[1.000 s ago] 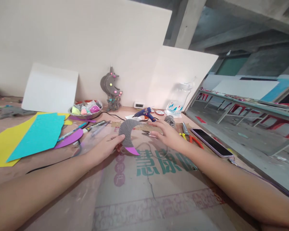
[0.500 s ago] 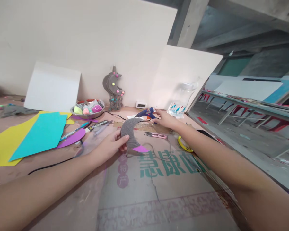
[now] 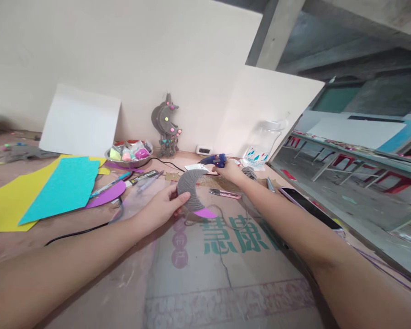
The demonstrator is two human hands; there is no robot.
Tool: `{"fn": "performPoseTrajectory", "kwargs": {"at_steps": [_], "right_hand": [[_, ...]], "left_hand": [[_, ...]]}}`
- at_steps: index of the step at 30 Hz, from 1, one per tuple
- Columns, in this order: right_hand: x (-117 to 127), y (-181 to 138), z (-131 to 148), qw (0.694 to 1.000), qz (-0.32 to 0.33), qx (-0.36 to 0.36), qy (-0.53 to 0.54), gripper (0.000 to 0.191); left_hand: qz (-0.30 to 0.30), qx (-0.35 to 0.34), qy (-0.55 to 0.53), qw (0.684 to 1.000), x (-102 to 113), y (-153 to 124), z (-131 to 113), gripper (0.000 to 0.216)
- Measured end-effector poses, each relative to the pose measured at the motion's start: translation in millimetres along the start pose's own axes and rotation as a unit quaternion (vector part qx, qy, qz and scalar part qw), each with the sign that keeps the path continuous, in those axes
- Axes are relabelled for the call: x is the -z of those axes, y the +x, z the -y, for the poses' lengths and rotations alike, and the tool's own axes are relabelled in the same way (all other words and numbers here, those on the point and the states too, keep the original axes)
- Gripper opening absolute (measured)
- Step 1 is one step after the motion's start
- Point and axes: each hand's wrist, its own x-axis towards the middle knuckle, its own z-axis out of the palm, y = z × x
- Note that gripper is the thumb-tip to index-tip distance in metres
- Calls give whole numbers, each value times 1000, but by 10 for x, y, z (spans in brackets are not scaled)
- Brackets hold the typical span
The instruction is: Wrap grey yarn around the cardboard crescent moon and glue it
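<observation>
My left hand pinches a crescent moon between thumb and fingers. Grey yarn is wound around most of it, while its lower tip shows bare purple. A loose strand of grey yarn trails from it over the printed plastic sheet. Farther back, my right hand is closed around the handle of a blue hot glue gun, whose nozzle points left. The handle is mostly hidden by the fingers. Pink thread snips lie between the moon and my right forearm.
Turquoise and yellow sheets lie left, near a metal bowl of colourful clay packs. A finished moon ornament leans on the back board. At right are a clear jar, a yarn ball and a phone.
My right hand has moved left and closed on the glue gun's handle. The left hand still keeps the moon in place. The view has shifted slightly, showing the phone and yarn ball more fully.
</observation>
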Motion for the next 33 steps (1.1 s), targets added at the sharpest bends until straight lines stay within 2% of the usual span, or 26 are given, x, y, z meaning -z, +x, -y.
{"fn": "performPoseTrajectory", "kwargs": {"at_steps": [3,9,12,14,17,24,28,33], "right_hand": [[163,-122,54,999,14,3,35,23],[412,-647,103,995,10,16,96,27],[433,-1003,93,979,-8,44,201,33],[414,-1217,86,974,4,80,210,34],[356,-1434,85,977,12,92,191,34],[268,-1523,149,966,87,139,198,26],[266,-1497,153,968,93,156,174,29],[212,-1469,130,973,65,151,161,29]], "left_hand": [[-27,6,2,1000,1,17,5,27],[-48,31,-37,998,-11,6,-6,19],[-61,30,-33,997,-14,4,-13,14],[-74,29,-25,997,-15,5,-25,10],[-73,18,-27,997,-16,0,-42,8],[-93,3,-51,994,-18,2,-25,9],[-127,14,-55,990,-19,3,-27,8],[-117,5,-77,990,-28,-15,-34,8]]}}
